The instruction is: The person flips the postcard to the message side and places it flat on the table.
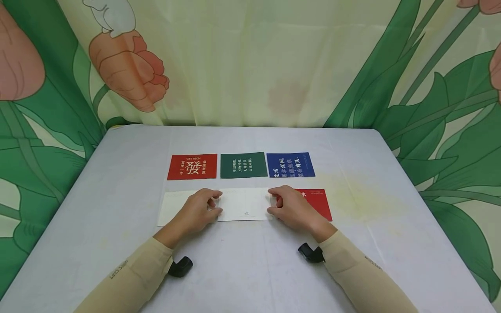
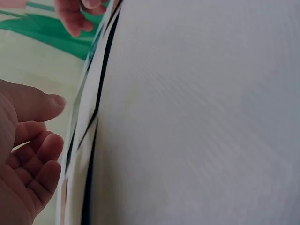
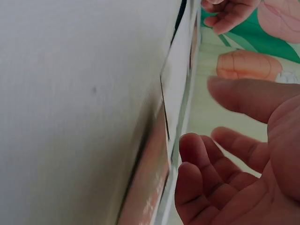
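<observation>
My left grip (image 1: pixel 198 213) and right grip (image 1: pixel 292 209) spread beside the middle white card (image 1: pixel 243 203) (unfinished?); colored cards (image 1: pixel 243 165) at twelve o'clock look done.

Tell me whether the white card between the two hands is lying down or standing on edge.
Lying down: in the head view, the white card has its broad face up, between left hand and right hand.

1. Right hand (image 3: pixel 253 187), thumb and bent fingers apart.
2. White card (image 3: pixel 175 86) next to a reddish card (image 3: pixel 150 180), on a pale tablecloth (image 3: pixel 70 117).
3. Left hand (image 3: pixel 236 13) at top, before a patterned curtain (image 3: pixel 251 40).
</observation>
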`<state>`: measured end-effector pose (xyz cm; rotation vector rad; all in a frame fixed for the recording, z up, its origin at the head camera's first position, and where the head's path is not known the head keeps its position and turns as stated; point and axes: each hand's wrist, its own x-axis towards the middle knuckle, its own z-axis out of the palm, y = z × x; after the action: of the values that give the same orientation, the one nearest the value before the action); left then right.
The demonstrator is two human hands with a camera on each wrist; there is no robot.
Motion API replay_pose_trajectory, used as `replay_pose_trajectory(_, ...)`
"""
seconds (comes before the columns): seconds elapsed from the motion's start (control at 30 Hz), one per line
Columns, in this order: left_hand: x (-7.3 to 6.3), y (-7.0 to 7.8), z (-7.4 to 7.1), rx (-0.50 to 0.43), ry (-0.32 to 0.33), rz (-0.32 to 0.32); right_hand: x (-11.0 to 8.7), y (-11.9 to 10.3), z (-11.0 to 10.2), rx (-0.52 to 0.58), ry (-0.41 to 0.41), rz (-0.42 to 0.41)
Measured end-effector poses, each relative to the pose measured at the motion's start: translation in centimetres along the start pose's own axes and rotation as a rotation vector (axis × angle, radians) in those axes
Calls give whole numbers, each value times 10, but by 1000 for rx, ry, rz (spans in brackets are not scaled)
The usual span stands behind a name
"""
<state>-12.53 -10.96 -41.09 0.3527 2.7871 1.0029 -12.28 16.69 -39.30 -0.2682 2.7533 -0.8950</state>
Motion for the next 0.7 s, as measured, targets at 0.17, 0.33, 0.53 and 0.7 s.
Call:
replay_pose_trajectory(0.17, -3, 10, 0, -32, 24, 82, -11, 11, -12, 12, 14, -18)
replay_pose_trajectory(0.33, -6, 20, 8, -58, 26, 242, -21, 26, -23, 25, 1, 2)
replay_pose_trajectory(0.53, -2, 37, 19, -50, 5, 400, -37, 45, -41, -3, 10, 14)
replay_pose_trajectory(0.7, 8, 55, 29, -33, -40, 474, -49, 63, -51, -3, 34, 37)
